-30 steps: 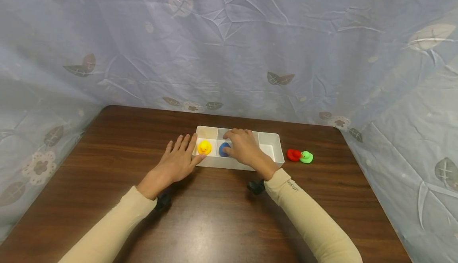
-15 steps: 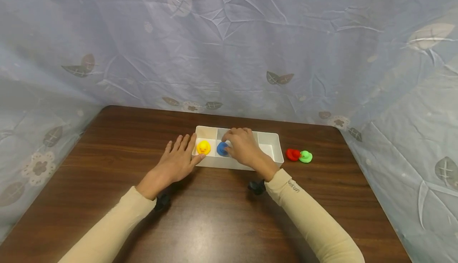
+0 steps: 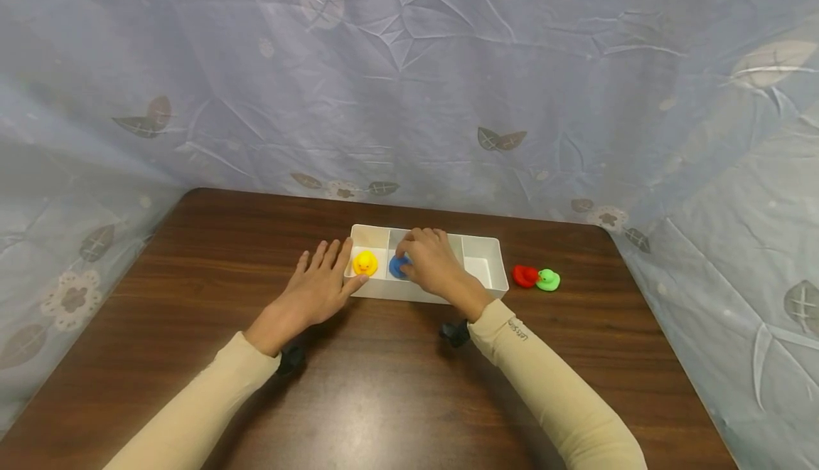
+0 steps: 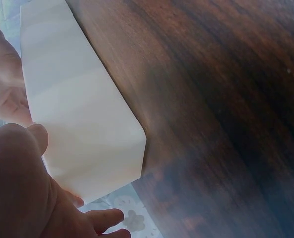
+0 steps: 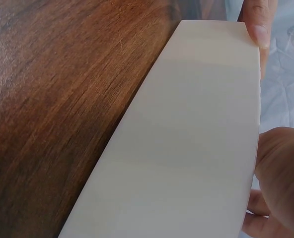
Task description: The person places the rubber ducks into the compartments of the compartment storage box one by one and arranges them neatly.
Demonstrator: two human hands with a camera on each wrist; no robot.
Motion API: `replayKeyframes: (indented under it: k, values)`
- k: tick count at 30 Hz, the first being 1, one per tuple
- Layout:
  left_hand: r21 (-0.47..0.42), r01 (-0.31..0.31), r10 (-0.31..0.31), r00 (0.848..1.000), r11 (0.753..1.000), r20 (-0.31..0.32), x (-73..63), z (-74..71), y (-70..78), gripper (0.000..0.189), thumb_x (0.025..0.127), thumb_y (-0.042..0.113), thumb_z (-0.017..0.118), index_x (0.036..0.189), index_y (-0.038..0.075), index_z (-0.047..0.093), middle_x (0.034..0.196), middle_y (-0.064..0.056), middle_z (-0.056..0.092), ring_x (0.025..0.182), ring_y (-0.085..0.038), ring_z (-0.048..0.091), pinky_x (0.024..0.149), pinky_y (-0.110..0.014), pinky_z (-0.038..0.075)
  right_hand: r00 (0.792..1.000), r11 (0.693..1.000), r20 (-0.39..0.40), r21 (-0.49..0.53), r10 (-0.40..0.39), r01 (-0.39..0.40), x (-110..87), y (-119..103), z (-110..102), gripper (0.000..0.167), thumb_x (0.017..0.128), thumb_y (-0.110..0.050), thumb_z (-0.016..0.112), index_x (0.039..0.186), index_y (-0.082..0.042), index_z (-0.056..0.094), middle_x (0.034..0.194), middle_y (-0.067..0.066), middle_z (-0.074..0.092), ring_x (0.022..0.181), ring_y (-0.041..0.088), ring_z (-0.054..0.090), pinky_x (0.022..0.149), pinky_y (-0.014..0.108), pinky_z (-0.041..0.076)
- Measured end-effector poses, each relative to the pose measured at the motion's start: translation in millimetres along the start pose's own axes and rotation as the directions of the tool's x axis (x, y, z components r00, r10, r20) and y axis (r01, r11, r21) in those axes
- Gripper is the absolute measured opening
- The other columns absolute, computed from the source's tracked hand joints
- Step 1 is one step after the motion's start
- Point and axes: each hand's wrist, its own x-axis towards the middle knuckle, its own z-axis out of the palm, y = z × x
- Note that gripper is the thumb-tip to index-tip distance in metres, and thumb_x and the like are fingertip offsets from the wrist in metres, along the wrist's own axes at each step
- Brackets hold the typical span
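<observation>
A white divided box [image 3: 384,289] stands on the table. In its left compartment sits a yellow rubber duck [image 3: 365,264]. My left hand [image 3: 313,292] spreads its fingers along the box's left end, thumb over the front rim; the left wrist view shows the thumb [image 4: 38,138] at that edge. My right hand [image 3: 435,262] reaches into the middle compartment, thumb and index finger around a blue rubber duck [image 3: 398,266], which the hand partly hides. From the right wrist, the box's front wall [image 5: 177,134] covers the duck and most of the fingers.
On the table [image 3: 358,385] right of the box, a red rubber duck [image 3: 525,276] and a green rubber duck [image 3: 548,280] sit side by side. The box's right compartment [image 3: 480,267] shows a bare floor. A patterned cloth [image 3: 409,100] hangs behind the table.
My right thumb and index finger have drawn closer together around the blue rubber duck, which has shifted slightly left in its compartment. My left hand has stayed at the box's left end.
</observation>
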Motion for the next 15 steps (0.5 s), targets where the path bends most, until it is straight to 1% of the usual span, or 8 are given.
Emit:
replayKeyframes:
  k: [9, 12, 15]
  values:
    - [0.001, -0.002, 0.002, 1.0, 1.0, -0.008, 0.4, -0.4, 0.6, 0.083, 0.114, 0.057, 0.034, 0.172, 0.007, 0.002, 0.177, -0.028, 0.012, 0.165, -0.052, 0.009, 0.131, -0.073, 0.009, 1.0, 1.0, -0.013, 0.0, 0.021, -0.021, -0.1, 0.7, 0.5, 0.018, 0.094, -0.024, 0.084, 0.105, -0.011, 0.08, 0.13, 0.012, 0.07, 0.124, 0.037, 0.063, 0.119, 0.062, 0.04]
    - [-0.002, -0.001, 0.001, 1.0, 1.0, -0.007, 0.1, -0.5, 0.6, 0.083, 0.114, 0.057, 0.034, 0.172, 0.007, 0.001, 0.177, -0.028, 0.012, 0.165, -0.052, 0.009, 0.131, -0.073, 0.008, 1.0, 1.0, -0.004, 0.007, 0.024, -0.023, -0.4, 0.5, -0.8, 0.018, 0.094, -0.024, 0.084, 0.106, -0.011, 0.08, 0.13, 0.013, 0.07, 0.125, 0.038, 0.063, 0.12, 0.063, 0.04]
    - [-0.005, 0.001, -0.001, 1.0, 1.0, -0.002, -0.3, -0.5, 0.4, 0.084, 0.114, 0.057, 0.034, 0.172, 0.008, 0.001, 0.178, -0.028, 0.012, 0.166, -0.051, 0.008, 0.131, -0.073, 0.008, 1.0, 1.0, 0.001, 0.005, 0.026, -0.026, -1.1, 0.9, -3.4, 0.022, 0.096, -0.025, 0.082, 0.111, -0.01, 0.08, 0.132, 0.013, 0.07, 0.127, 0.038, 0.062, 0.121, 0.064, 0.039]
